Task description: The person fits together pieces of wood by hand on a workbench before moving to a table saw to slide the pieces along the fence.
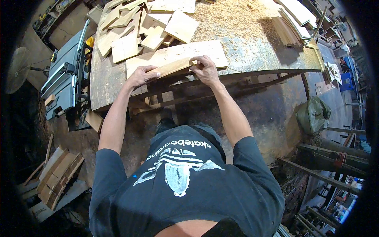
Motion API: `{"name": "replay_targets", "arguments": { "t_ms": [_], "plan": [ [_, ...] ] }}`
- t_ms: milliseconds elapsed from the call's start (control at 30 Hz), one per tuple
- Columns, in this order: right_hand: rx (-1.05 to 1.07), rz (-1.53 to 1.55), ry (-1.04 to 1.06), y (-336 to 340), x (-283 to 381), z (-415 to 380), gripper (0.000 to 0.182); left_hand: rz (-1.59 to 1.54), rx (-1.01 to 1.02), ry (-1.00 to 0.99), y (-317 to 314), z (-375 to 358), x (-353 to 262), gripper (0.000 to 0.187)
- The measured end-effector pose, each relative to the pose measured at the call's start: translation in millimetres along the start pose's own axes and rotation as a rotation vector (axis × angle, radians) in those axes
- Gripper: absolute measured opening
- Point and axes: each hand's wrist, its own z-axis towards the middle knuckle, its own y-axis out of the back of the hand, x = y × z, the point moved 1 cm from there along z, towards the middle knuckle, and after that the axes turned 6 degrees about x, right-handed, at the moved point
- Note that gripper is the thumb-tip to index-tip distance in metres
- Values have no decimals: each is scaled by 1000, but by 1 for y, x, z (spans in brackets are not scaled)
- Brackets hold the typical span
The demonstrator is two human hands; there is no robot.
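A short wooden board [173,67] is held at the near edge of the workbench, seen mostly along its narrow side. My left hand [142,76] grips its left end, thumb along the near face. At the right end, my right hand [205,69] has its fingers curled round the corner. Behind the held piece lies a longer, wider pale plank [209,50], flat on the bench and running left to right. Part of that plank is hidden by the held board and my hands.
A heap of cut wood pieces [181,27] covers the bench's back left. Wood shavings [229,17] spread over the back right, beside stacked boards [287,29]. A table saw [65,75] stands left of the workbench [110,89]. A green sack [314,114] sits on the floor at right.
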Motion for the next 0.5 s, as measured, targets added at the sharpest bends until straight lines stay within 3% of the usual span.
{"name": "replay_targets", "arguments": {
  "t_ms": [133, 500],
  "plan": [
    [58, 28, -105, 1, 0, 1, 29, -63, 15, 8, -1, -4, -5, 57],
    [66, 32, -118, 3, 5, 1, 26, -1, 17, 22, 1, -1, -3, 58]
  ]
}}
